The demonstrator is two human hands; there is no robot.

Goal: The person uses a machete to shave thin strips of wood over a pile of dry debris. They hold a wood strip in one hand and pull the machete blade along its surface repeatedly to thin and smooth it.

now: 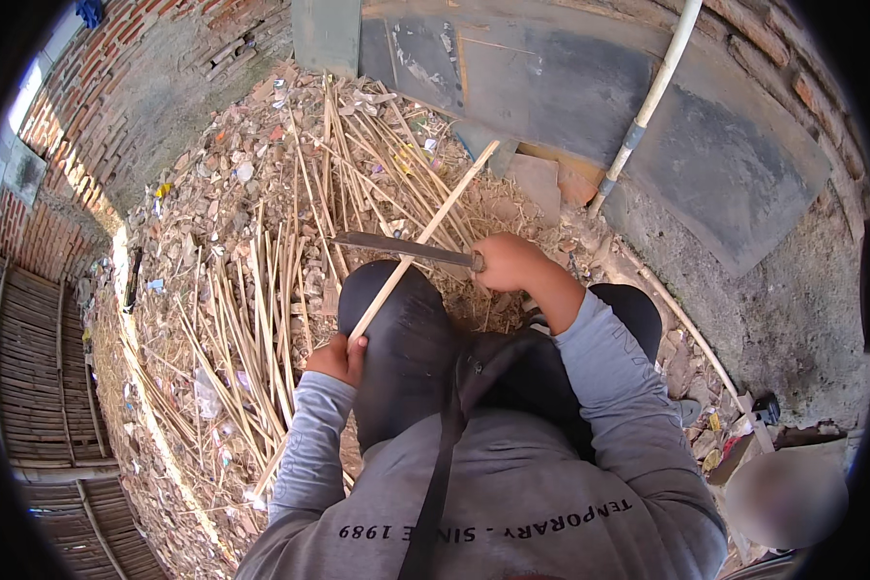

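My left hand (pixel 334 361) is closed around the lower part of a long pale bamboo strip (pixel 454 196), which slants up and away to the right across my left knee. In my right hand (pixel 506 262) is the handle of a machete (pixel 396 247). Its long dark blade points left and crosses the strip just beyond the knee, seeming to touch it. Many split bamboo strips (pixel 261 319) lie on the ground to the left of my legs. Another loose bundle of strips (pixel 358 164) is spread out ahead of me.
Rubble and litter (pixel 213 193) cover the ground. Grey panels (pixel 561 87) lean on the wall ahead, beside an upright white pipe (pixel 648 106). A brick wall (pixel 174 87) stands at the far left, a woven bamboo wall (pixel 34 358) at the left. A rounded, blurred object (pixel 786 498) is at the lower right.
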